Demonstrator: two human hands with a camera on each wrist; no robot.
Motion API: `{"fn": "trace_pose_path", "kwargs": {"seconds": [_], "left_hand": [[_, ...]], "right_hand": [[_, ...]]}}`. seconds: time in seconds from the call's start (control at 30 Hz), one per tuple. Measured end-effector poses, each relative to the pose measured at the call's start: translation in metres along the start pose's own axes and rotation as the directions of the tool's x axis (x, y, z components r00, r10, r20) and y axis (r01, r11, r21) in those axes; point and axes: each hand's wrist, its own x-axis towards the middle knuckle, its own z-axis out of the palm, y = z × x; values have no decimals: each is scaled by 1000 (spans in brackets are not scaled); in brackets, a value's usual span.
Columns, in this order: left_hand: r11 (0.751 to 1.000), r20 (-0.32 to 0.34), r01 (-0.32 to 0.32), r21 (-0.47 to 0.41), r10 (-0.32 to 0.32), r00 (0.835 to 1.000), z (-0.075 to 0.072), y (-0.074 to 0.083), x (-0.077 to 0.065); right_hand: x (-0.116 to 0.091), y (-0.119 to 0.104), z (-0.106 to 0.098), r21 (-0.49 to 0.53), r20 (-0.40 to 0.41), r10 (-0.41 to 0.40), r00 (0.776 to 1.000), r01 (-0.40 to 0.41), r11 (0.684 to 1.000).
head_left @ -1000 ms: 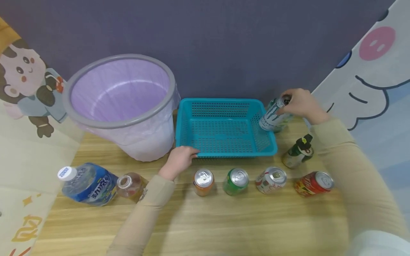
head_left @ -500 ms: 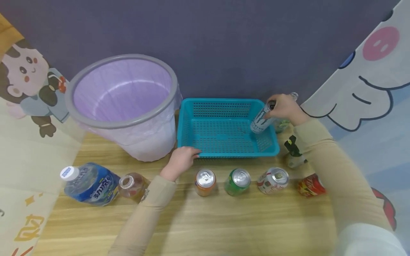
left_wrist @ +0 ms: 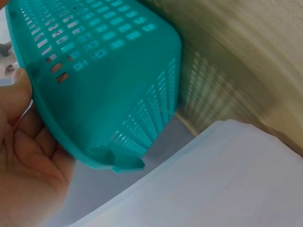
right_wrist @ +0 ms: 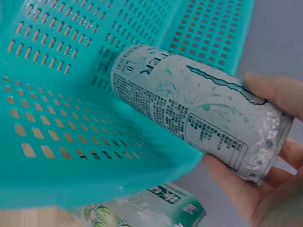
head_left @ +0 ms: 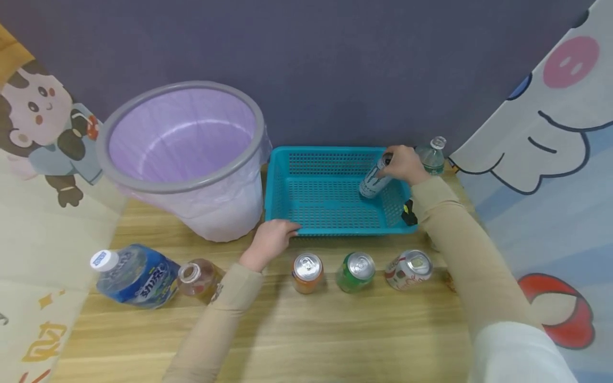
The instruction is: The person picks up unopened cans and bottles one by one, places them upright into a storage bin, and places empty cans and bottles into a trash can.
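My right hand point(head_left: 404, 164) grips a tall white drink can point(head_left: 373, 181) near its top, over the right end of a teal plastic basket point(head_left: 330, 231). In the right wrist view the can point(right_wrist: 189, 104) is tilted, its base down inside the basket point(right_wrist: 118, 184) and fingers and thumb round its upper end. My left hand point(head_left: 269, 242) pinches the front rim of the basket toward its left corner. The left wrist view shows the thumb over that rim point(left_wrist: 42, 113) and the other fingers curled on the outside.
A lined bin point(head_left: 225, 213) stands left of the basket. Blue-labelled bottle point(head_left: 139, 276) and amber bottle point(head_left: 198, 282) are front left. Orange point(head_left: 306, 274), green point(head_left: 355, 272) and white point(head_left: 407, 269) cans stand before the basket. A clear bottle point(head_left: 432, 157) is behind my right wrist; my sleeve hides more things.
My right hand has carried the white can leftward from beside the basket to inside its right end, uncovering the clear bottle. The left hand has kept its hold on the rim.
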Motion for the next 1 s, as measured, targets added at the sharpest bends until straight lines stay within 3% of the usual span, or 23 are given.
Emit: {"fn": "trace_pose_path", "kwargs": {"seconds": [0.33, 0.57, 1.0], "left_hand": [[1000, 2, 11, -3, -11, 1000, 0, 1, -2], [1000, -22, -17, -5, 17, 1000, 3, -1, -1], [1000, -8, -11, -2, 11, 1000, 1, -1, -1]], "right_hand": [[10, -2, 17, -68, -19, 31, 999, -32, 997], [12, -2, 26, -88, -26, 19, 999, -21, 996], [16, -2, 30, -107, -33, 17, 999, -21, 994]]}}
